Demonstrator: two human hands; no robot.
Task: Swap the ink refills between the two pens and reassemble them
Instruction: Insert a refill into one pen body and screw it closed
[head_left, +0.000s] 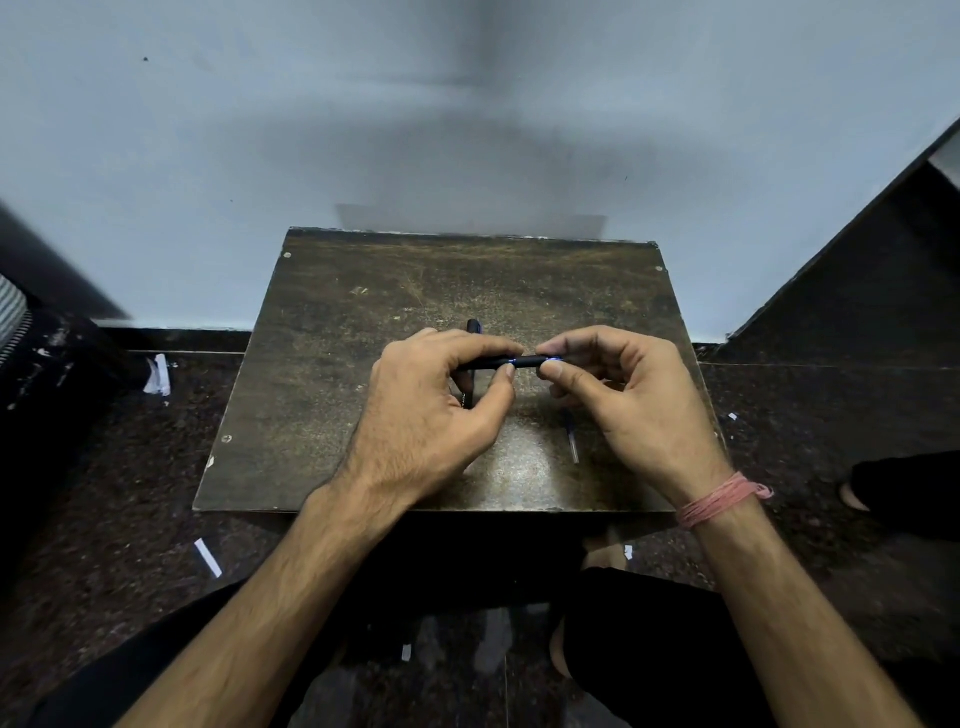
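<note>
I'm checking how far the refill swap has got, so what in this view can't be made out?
- Black pen, head view: its ends are covered by the left hand and right hand; whether it is screwed shut is unclear.
- Second pen: mostly hidden behind the left hand.
- Refill on the table: partly under the right hand, ink colour too small to tell.
</note>
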